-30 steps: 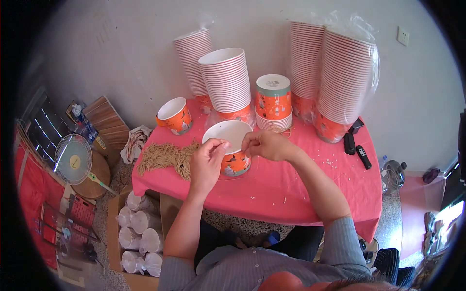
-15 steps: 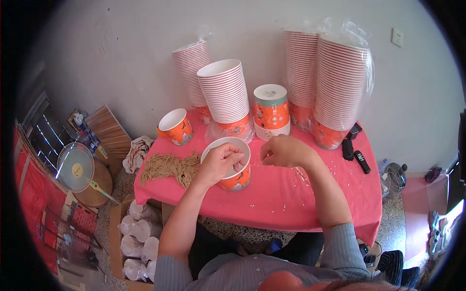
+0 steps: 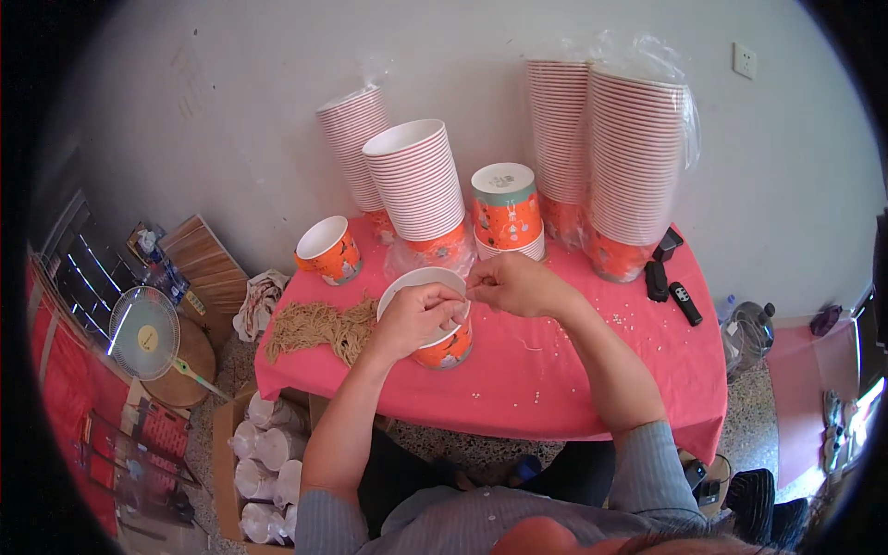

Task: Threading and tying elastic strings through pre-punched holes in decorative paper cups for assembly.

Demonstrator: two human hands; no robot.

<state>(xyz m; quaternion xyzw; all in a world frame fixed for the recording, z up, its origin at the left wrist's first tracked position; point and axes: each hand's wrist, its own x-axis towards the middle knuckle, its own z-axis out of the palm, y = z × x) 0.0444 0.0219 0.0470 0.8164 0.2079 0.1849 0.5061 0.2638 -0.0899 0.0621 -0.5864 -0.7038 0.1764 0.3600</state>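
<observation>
An orange paper bucket [image 3: 446, 353] with a white inside stands at the near edge of the pink-covered table. Over its mouth, my left hand [image 3: 418, 319] is closed in a pinch; the hand hides part of the rim. My right hand [image 3: 520, 285] is pinched too, just right of the bucket's rim, its fingertips almost at the left hand's. Whatever is between the fingers is too small to make out. Beside the bucket, to the left, lies a heap of tan strings [image 3: 319, 328]. Small white bits [image 3: 529, 398] are scattered on the pink cloth [image 3: 499, 370].
Tall nested bucket stacks [image 3: 634, 157] stand at the back, some in clear plastic. A single bucket [image 3: 330, 254] stands at left, an upturned one [image 3: 507, 208] behind my right hand. Black objects [image 3: 684, 303] lie at right. A carton [image 3: 227, 472] of wrapped white cups is below left.
My right hand has moved left, toward my left hand, and their fingertips are now nearly together. My left hand stays over the bucket. The whole view has shifted slightly.
</observation>
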